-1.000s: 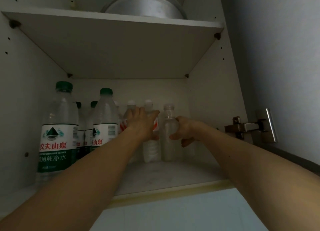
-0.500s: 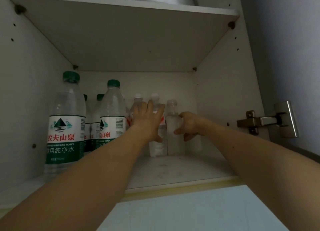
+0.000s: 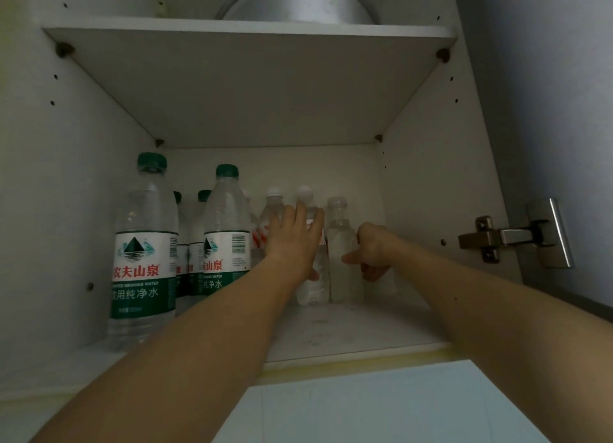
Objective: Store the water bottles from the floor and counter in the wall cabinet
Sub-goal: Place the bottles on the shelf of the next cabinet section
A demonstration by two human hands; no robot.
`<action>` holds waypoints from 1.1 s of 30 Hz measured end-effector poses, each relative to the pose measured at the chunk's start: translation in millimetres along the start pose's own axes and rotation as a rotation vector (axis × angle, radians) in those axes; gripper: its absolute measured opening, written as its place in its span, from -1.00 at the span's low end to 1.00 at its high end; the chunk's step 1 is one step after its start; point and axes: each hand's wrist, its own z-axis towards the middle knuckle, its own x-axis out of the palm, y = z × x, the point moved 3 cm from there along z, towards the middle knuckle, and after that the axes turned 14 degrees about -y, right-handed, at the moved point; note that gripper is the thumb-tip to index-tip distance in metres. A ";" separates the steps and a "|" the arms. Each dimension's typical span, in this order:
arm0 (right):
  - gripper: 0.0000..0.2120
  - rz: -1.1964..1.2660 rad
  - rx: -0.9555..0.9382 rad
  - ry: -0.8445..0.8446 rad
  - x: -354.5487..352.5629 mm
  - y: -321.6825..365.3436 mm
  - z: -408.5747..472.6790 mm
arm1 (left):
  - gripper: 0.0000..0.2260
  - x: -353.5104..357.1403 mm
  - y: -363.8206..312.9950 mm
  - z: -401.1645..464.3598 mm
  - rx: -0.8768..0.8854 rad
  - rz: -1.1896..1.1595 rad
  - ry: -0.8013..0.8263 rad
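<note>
White cabinet [image 3: 431, 177] showing dark peg holes, green caps [image 3: 152, 161] topping clear bottles [image 3: 146, 217], labels [image 3: 144, 270] showing white over green with red characters, smaller bottles [image 3: 341, 243] wearing white caps, red-striped label [image 3: 257, 237], silver pot [image 3: 298, 1], steel hinge [image 3: 517, 237], grey door [image 3: 564, 77]

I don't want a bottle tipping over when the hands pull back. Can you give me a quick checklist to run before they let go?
1. Clear unlabelled bottle upright on the lower shelf: ok.
2. Right hand has it: ok, thumb and fingers curl round its side.
3. Left hand steadies the white-capped bottle beside it: ok, straight fingers lie flat against it.
4. The two bottles stand close, at the back of the shelf: ok; touching or not, cannot tell.
5. Bare shelf in front for pulling the arms out: ok.
6. Green-capped bottles at the left, near the left forearm: upright, ok, but watch them.
</note>
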 end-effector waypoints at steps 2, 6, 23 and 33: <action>-0.65 -0.110 -0.058 -0.050 -4.9 4.4 -5.9 | 0.03 -13.8 1.1 -4.1 0.013 -0.065 -0.030; -0.54 -0.198 -0.244 -0.337 -22.6 25.6 -18.1 | -0.40 -64.8 12.9 -20.4 -0.040 -0.348 -0.303; -0.27 0.479 -0.289 0.078 19.9 133.9 -107.7 | -0.81 -102.7 89.8 -170.9 -0.774 -1.017 -0.407; -0.59 0.539 -0.275 0.193 45.6 134.3 -111.8 | -0.76 -97.6 92.7 -172.3 -0.826 -1.018 -0.399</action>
